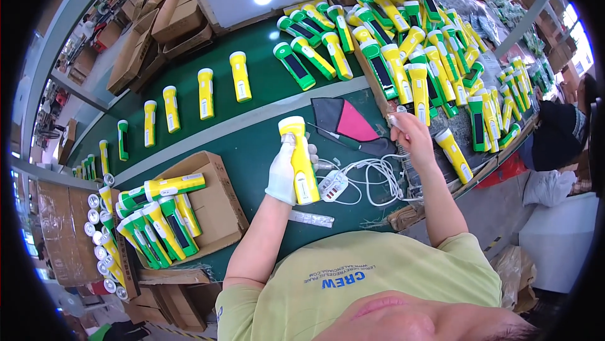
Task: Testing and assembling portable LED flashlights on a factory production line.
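Note:
My left hand (pixel 283 168), in a white glove, is wrapped round a yellow flashlight (pixel 304 174) with a white head, held upright over the green table. My right hand (pixel 413 134) is raised to the right, beside the heap of flashlights (pixel 418 83). Its fingers are pinched together, with a small whitish bit at the tips that is too small to name. Between my hands lie a white power strip (pixel 333 185) with its coiled cable (pixel 383 180), a thin screwdriver-like tool (pixel 334 136) and a black-and-pink cloth (pixel 353 124).
A green conveyor belt (pixel 220 111) runs along the far side, with several yellow flashlights (pixel 206 94) standing spaced out. To my left, a cardboard box (pixel 220 205) holds more flashlights (pixel 165 224). One loose flashlight (pixel 454 155) lies right of my right hand. A clear strip (pixel 311 218) lies near me.

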The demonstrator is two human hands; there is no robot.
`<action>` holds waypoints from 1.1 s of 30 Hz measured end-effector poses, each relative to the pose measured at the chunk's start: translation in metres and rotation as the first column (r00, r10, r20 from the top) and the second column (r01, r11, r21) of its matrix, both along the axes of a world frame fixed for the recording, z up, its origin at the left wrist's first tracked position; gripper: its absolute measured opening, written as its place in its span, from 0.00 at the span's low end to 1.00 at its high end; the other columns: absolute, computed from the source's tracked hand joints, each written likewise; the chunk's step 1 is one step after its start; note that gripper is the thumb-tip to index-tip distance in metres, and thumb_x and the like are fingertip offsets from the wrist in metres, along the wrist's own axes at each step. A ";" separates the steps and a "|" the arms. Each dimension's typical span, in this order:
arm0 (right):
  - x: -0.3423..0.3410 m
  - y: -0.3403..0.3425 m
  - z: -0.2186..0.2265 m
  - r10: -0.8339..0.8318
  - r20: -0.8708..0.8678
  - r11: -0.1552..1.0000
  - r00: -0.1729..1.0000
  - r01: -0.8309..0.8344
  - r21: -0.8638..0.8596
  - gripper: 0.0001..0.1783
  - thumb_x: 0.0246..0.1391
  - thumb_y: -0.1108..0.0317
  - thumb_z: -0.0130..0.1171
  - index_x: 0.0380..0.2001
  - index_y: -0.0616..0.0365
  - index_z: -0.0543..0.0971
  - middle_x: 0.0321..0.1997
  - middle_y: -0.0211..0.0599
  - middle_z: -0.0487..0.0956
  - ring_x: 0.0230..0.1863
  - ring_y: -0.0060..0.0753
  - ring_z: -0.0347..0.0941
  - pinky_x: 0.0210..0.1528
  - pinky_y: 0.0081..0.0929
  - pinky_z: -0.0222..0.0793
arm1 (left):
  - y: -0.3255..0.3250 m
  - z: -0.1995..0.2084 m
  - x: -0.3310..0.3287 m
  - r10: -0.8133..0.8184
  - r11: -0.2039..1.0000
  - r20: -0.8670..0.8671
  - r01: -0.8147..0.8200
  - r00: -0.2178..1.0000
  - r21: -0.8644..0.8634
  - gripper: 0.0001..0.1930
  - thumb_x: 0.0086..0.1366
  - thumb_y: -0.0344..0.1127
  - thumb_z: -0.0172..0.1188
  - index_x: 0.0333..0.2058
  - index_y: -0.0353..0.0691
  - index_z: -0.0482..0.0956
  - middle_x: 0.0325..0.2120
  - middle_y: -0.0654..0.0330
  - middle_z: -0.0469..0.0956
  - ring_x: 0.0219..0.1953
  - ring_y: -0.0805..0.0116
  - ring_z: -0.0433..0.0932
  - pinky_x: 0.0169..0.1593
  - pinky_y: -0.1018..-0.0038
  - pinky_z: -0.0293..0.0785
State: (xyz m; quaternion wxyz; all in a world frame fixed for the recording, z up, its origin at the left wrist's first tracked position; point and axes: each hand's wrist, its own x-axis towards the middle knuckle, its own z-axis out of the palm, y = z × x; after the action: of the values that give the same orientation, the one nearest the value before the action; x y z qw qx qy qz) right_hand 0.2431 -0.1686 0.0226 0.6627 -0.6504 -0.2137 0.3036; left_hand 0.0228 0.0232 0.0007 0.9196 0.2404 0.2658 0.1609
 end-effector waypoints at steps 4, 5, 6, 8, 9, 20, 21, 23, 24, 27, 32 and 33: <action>-0.065 0.028 0.010 0.186 0.233 0.982 0.954 -0.183 -0.036 0.10 0.59 0.74 0.56 0.44 0.58 0.78 0.27 0.21 0.75 0.27 0.11 0.67 0.29 0.15 0.64 | -0.007 -0.002 0.002 0.001 1.000 0.007 -0.002 1.000 0.005 0.22 0.70 0.53 0.49 0.50 0.41 0.68 0.32 0.58 0.76 0.31 0.68 0.77 0.36 0.71 0.76; -0.081 0.029 0.018 0.297 0.407 0.955 0.864 -0.280 -0.100 0.11 0.58 0.74 0.57 0.45 0.57 0.78 0.28 0.24 0.77 0.27 0.13 0.70 0.28 0.19 0.66 | -0.008 -0.004 0.003 -0.009 1.000 0.006 0.009 1.000 0.014 0.21 0.70 0.52 0.50 0.50 0.41 0.68 0.33 0.57 0.76 0.33 0.67 0.78 0.38 0.69 0.77; -0.092 0.038 0.008 0.251 0.634 0.954 0.731 -0.296 -0.037 0.10 0.56 0.73 0.59 0.42 0.57 0.78 0.25 0.31 0.77 0.25 0.23 0.74 0.26 0.25 0.68 | -0.007 -0.005 0.007 0.009 0.999 -0.003 -0.009 1.000 0.037 0.21 0.69 0.51 0.51 0.50 0.41 0.68 0.34 0.57 0.76 0.34 0.66 0.78 0.39 0.68 0.77; -0.098 0.049 0.023 0.283 0.903 0.913 0.323 -0.379 -0.151 0.09 0.51 0.74 0.61 0.38 0.57 0.78 0.25 0.37 0.75 0.25 0.36 0.76 0.25 0.31 0.70 | -0.008 -0.012 0.010 0.049 0.996 -0.008 -0.048 0.999 0.078 0.19 0.69 0.49 0.53 0.49 0.41 0.67 0.35 0.55 0.76 0.35 0.64 0.78 0.40 0.67 0.77; -0.099 0.056 0.021 0.218 0.942 0.917 0.256 -0.385 -0.107 0.10 0.45 0.74 0.62 0.34 0.57 0.78 0.23 0.37 0.73 0.25 0.41 0.74 0.24 0.34 0.69 | -0.008 -0.009 0.011 0.044 0.987 -0.026 -0.039 0.999 0.157 0.19 0.69 0.48 0.53 0.48 0.41 0.67 0.36 0.55 0.76 0.36 0.65 0.78 0.42 0.67 0.77; -0.094 0.046 0.019 0.542 0.666 0.722 0.512 -0.690 -0.057 0.06 0.49 0.78 0.61 0.31 0.58 0.82 0.28 0.36 0.80 0.28 0.37 0.77 0.29 0.30 0.71 | -0.018 0.029 0.014 0.063 0.836 0.142 -0.130 0.988 0.533 0.15 0.69 0.41 0.52 0.47 0.37 0.67 0.31 0.58 0.75 0.27 0.74 0.75 0.32 0.76 0.75; -0.103 0.037 0.010 0.554 0.736 0.703 0.389 -0.692 -0.164 0.07 0.47 0.76 0.63 0.31 0.54 0.83 0.27 0.33 0.80 0.28 0.36 0.77 0.28 0.30 0.71 | -0.014 0.030 0.016 0.070 0.832 0.167 -0.150 0.983 0.534 0.15 0.69 0.41 0.52 0.46 0.37 0.67 0.31 0.58 0.75 0.27 0.73 0.75 0.32 0.76 0.75; -0.115 0.024 0.000 0.549 0.801 0.732 0.240 -0.600 -0.322 0.08 0.44 0.73 0.65 0.30 0.49 0.84 0.28 0.30 0.79 0.28 0.34 0.77 0.26 0.29 0.71 | -0.007 0.035 0.021 0.125 0.845 0.184 -0.202 0.975 0.495 0.14 0.69 0.42 0.51 0.44 0.37 0.67 0.30 0.58 0.75 0.27 0.73 0.76 0.31 0.75 0.76; -0.118 0.020 -0.001 0.577 0.791 0.722 0.202 -0.579 -0.379 0.08 0.44 0.72 0.65 0.30 0.48 0.84 0.28 0.30 0.79 0.28 0.33 0.77 0.25 0.29 0.71 | -0.006 0.037 0.022 0.126 0.846 0.184 -0.202 0.975 0.493 0.14 0.69 0.42 0.51 0.44 0.37 0.67 0.30 0.58 0.75 0.27 0.73 0.76 0.31 0.75 0.76; -0.119 0.015 0.002 0.625 0.715 0.676 0.312 -0.674 -0.297 0.07 0.46 0.74 0.65 0.32 0.51 0.84 0.28 0.31 0.80 0.29 0.33 0.78 0.27 0.29 0.72 | -0.005 0.037 0.018 0.058 0.907 0.137 -0.109 0.989 0.406 0.14 0.71 0.47 0.47 0.45 0.43 0.66 0.32 0.59 0.75 0.29 0.72 0.76 0.32 0.75 0.76; -0.120 0.019 0.005 0.668 0.191 0.721 0.719 -0.689 0.075 0.07 0.53 0.78 0.62 0.37 0.62 0.83 0.34 0.36 0.84 0.37 0.27 0.81 0.40 0.25 0.75 | -0.016 0.021 0.022 0.067 0.828 0.105 -0.114 0.992 0.549 0.20 0.73 0.53 0.41 0.44 0.41 0.67 0.31 0.58 0.75 0.28 0.72 0.76 0.32 0.74 0.76; -0.119 0.025 0.007 0.600 -0.023 0.793 0.800 -0.591 0.147 0.09 0.56 0.75 0.59 0.41 0.62 0.81 0.34 0.37 0.84 0.33 0.22 0.78 0.32 0.19 0.69 | -0.017 0.014 0.020 -0.020 0.837 0.122 -0.050 0.992 0.544 0.25 0.72 0.57 0.38 0.47 0.39 0.69 0.34 0.56 0.77 0.30 0.70 0.77 0.35 0.73 0.76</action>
State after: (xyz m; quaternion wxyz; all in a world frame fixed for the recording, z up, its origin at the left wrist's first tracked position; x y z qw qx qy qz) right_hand 0.1242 -0.1435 0.0291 0.5822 -0.4938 -0.4043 0.5037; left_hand 0.0428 0.0066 0.0146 0.8261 0.4801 0.1541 0.2517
